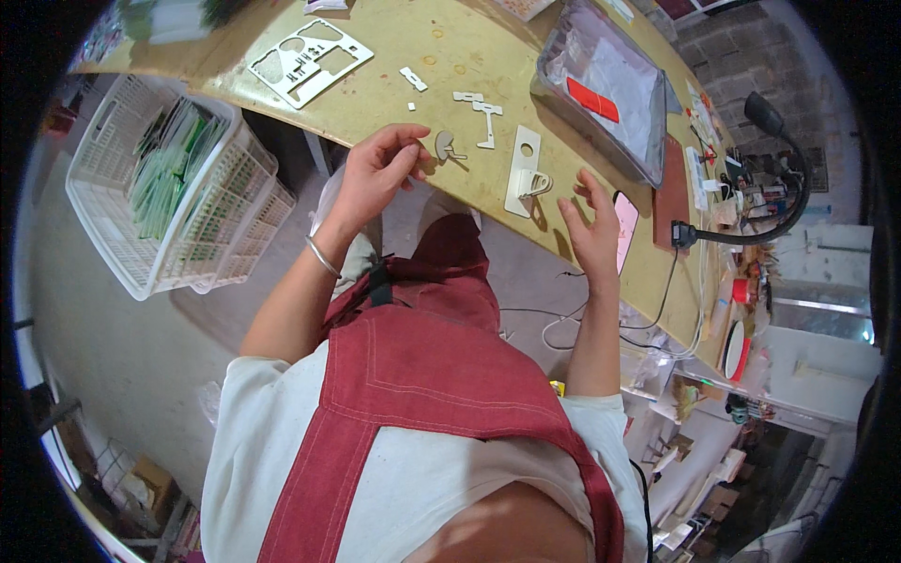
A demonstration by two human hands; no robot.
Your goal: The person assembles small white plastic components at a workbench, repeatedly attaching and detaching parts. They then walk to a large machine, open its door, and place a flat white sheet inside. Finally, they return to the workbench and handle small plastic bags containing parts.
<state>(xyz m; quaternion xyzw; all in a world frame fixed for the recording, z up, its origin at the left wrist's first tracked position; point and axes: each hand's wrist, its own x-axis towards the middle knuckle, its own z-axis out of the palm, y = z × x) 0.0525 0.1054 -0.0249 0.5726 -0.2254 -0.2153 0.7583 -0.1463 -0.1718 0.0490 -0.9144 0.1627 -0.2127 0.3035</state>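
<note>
I see left hand half-curled, can't tell if it pinches anything, just beside a small pale semicircular piece on the yellow workbench; I've got right hand loosely spread near the white holed strip, pink-screened smartphone beside it

- The crate stood left, before the near edge of the table.
- The sheet lay toward the table's left.
- Right of it lay flat pieces.
- The fitting sat nearer that edge, left of the plate.
- On the plate: the clip.
- Right lay the phone.
- Behind stood the tray, a packet inside.
- Farther right, perhaps on the board, sat the lamp base.
</note>
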